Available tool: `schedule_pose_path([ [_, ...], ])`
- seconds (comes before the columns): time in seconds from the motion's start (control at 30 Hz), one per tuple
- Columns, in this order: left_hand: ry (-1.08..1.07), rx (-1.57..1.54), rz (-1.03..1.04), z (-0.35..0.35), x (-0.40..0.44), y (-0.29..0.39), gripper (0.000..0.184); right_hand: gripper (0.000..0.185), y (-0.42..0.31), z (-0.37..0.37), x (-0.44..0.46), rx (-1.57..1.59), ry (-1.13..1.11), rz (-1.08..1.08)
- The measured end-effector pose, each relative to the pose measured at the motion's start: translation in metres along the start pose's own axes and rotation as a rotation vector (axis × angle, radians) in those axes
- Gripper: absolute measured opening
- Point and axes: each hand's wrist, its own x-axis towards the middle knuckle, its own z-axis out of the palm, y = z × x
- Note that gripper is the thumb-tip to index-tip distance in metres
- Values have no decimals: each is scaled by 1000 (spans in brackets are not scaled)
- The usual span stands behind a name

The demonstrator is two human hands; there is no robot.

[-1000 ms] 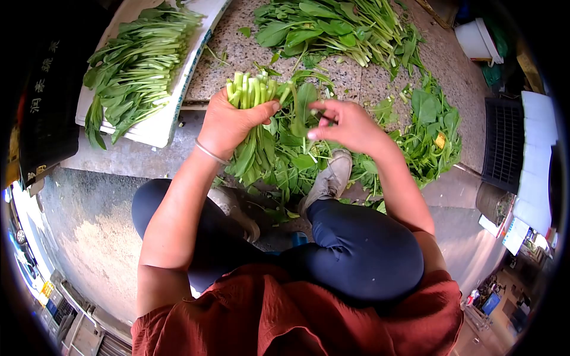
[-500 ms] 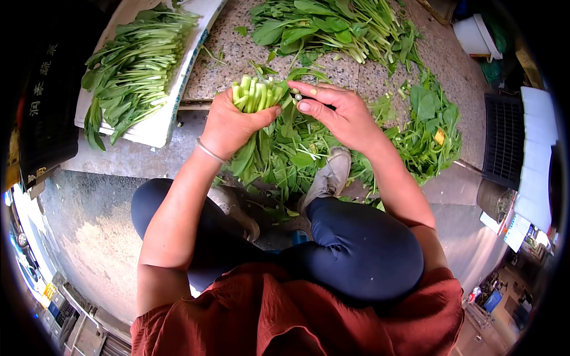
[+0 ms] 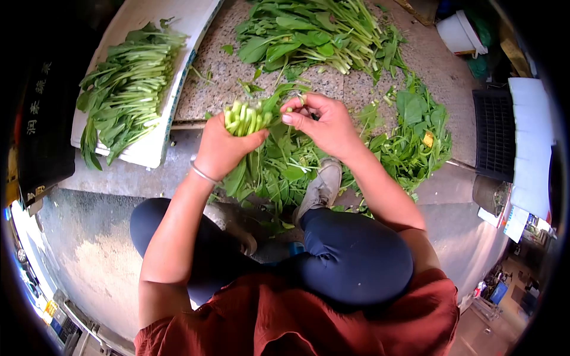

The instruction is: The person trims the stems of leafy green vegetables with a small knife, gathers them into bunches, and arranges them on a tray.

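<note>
My left hand (image 3: 222, 145) is wrapped round a bunch of leafy green vegetables (image 3: 244, 117), its pale cut stem ends pointing up and its leaves hanging below the fist. Just right of the bunch, my right hand (image 3: 320, 121) is closed in a pinch, thumb and forefinger together. A small green bit shows at those fingertips, but I cannot tell what it belongs to. Something dark shows partly inside the right palm. Below both hands lie loose leaves and trimmings (image 3: 285, 178), spread around my shoes.
A row of greens (image 3: 133, 89) lies on a white board (image 3: 148, 145) at left. Untrimmed greens (image 3: 314, 32) are heaped on the speckled stone slab (image 3: 208, 77); more loose leaves (image 3: 415, 136) lie at right. A white bucket (image 3: 460, 32) and black crate (image 3: 494, 133) stand beyond.
My right hand has curled from extended fingers into a tighter pinch and moved slightly left. The left hand still grips the bunch, sitting a little lower in view. The camera has shifted slightly.
</note>
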Motion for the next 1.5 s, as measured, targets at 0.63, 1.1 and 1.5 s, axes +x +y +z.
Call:
schedule_pose_path([
  [0.63, -101, -368, -222, 8, -5, 2, 27, 24, 72, -172, 105, -554, 856, 14],
  [1.1, -113, -272, -269, 15, -1, 3, 24, 93, 14, -128, 152, -921, 154, 239],
  [1.5, -131, -257, -260, 10, -5, -2, 26, 69, -1, -58, 93, -1200, 181, 107],
])
